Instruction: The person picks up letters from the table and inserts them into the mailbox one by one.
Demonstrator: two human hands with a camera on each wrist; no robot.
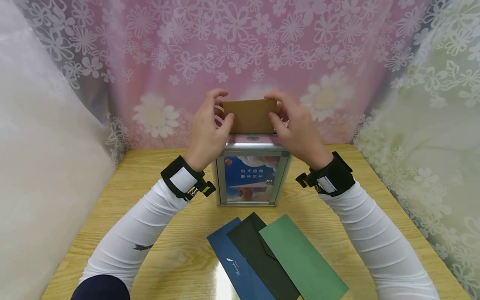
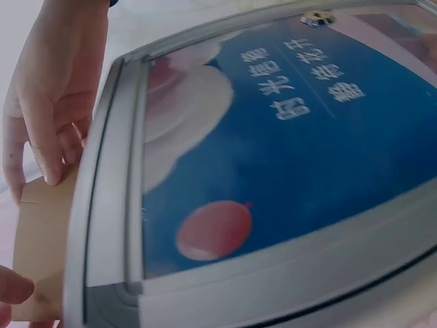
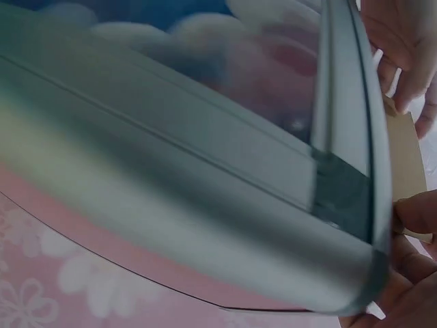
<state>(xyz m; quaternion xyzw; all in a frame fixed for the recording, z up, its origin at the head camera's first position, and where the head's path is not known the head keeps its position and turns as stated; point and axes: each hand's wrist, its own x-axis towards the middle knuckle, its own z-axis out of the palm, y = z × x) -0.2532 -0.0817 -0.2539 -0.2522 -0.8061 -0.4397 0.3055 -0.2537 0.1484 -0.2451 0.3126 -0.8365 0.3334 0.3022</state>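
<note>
Wood-grain table [image 1: 131,183], metal-framed box [image 1: 251,183], overlapping envelopes [image 1: 258,248]

Brown paper [image 1: 250,117], flowered pink curtain [image 1: 240,46]

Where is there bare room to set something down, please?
Bare table lies between the left sleeve and blue envelope, and between the green envelope and right sleeve. It's crowded before the box, where both envelopes and a dark envelope overlap, and at its top, where the left hand and right hand hold brown paper.
</note>
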